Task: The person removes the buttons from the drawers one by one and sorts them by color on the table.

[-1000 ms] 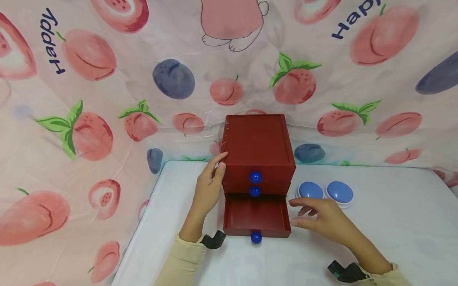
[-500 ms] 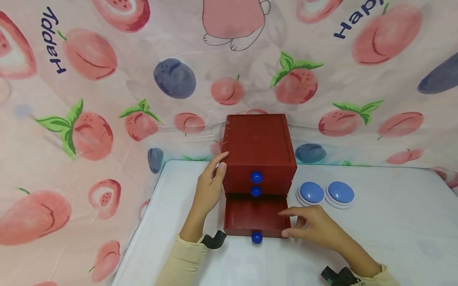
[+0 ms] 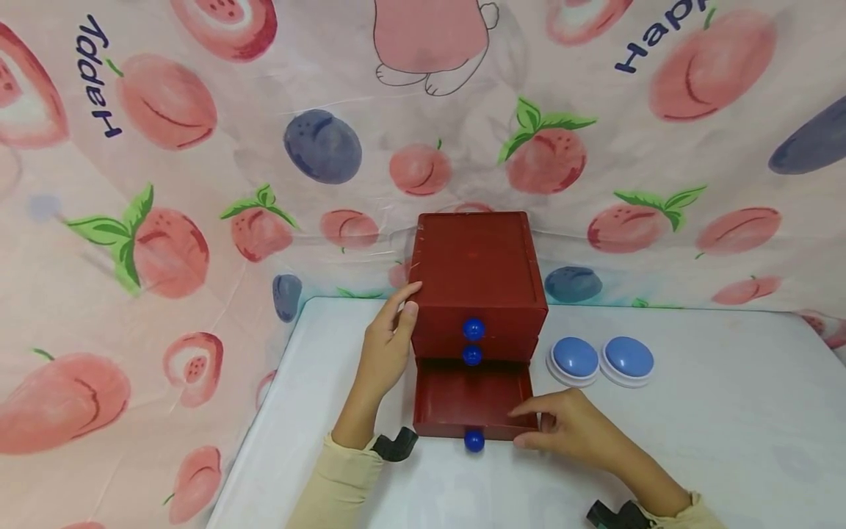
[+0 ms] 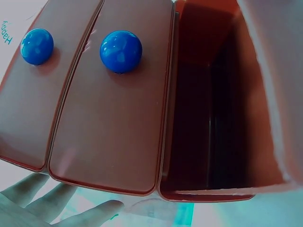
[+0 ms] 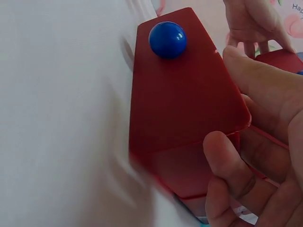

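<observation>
A dark red cabinet (image 3: 472,261) of small drawers stands on the table. Two upper drawers with blue knobs (image 3: 473,329) are closed. Its bottom drawer (image 3: 456,397) is pulled out, and nothing shows inside. My left hand (image 3: 386,345) lies against the cabinet's left side with fingers extended, seen low in the left wrist view. My right hand (image 3: 571,430) pinches the drawer's front wall near its right corner, index finger over the rim and thumb at the front. In the right wrist view, other fingers (image 5: 222,151) lie along the drawer's side.
Two round blue push buttons with white bases, the nearer one (image 3: 575,358) and the farther one (image 3: 628,358), sit right of the cabinet on the white table (image 3: 727,411). Behind, a fruit-printed cloth (image 3: 463,139) hangs close to the cabinet's back.
My right hand has moved left from beside the drawer onto its front right corner and taken hold of the front wall. The left hand and cabinet look the same.
</observation>
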`<state>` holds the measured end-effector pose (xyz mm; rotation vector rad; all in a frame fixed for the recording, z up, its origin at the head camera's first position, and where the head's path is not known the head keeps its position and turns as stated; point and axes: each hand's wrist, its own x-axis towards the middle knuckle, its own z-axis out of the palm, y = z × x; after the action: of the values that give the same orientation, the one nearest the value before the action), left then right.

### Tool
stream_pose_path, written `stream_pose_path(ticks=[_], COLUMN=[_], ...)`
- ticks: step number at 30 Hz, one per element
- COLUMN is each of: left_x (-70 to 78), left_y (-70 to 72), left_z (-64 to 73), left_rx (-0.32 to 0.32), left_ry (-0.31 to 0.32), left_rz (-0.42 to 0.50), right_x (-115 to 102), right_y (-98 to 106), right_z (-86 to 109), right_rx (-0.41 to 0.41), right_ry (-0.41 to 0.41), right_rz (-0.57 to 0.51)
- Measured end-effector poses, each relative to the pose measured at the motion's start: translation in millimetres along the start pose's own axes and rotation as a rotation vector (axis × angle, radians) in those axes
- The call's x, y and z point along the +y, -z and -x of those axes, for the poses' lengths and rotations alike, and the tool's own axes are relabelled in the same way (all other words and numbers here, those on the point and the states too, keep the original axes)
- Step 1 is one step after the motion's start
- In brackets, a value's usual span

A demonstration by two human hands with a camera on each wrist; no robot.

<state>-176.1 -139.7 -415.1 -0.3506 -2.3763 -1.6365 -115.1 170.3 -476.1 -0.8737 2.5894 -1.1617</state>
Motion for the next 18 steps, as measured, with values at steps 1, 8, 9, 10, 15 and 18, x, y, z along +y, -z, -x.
stream_pose_path(ticks=[1, 8, 9, 10, 15, 18], left_x=[-0.4, -1.6, -1.8, -1.9, -1.7, -1.2], left_y=[0.0, -0.7, -0.8, -0.7, -0.2, 0.0], left_z=[-0.2, -1.1, -1.2, -1.1, -0.4, -0.3], left_rx=[-0.001, -0.012, -0.013, -0.013, -0.008, -0.008], left_ry=[0.001, -0.004, -0.004, -0.002, -0.002, -0.004], left_rz=[-0.002, 0.002, 0.003, 0.001, -0.002, 0.001], right_x=[0.6, 4.3, 4.9, 5.4, 6.0, 4.4], right_y=[-1.0, -5.6, -6.3, -7.0, -9.2, -8.3], right_z=[-0.2, -0.9, -0.9, -1.0, -1.7, -1.9], right_rx=[0.005, 0.029, 0.030, 0.031, 0.030, 0.029], right_ry=[0.004, 0.037, 0.042, 0.048, 0.061, 0.055], right_rz=[0.001, -0.022, -0.025, -0.026, -0.029, -0.030])
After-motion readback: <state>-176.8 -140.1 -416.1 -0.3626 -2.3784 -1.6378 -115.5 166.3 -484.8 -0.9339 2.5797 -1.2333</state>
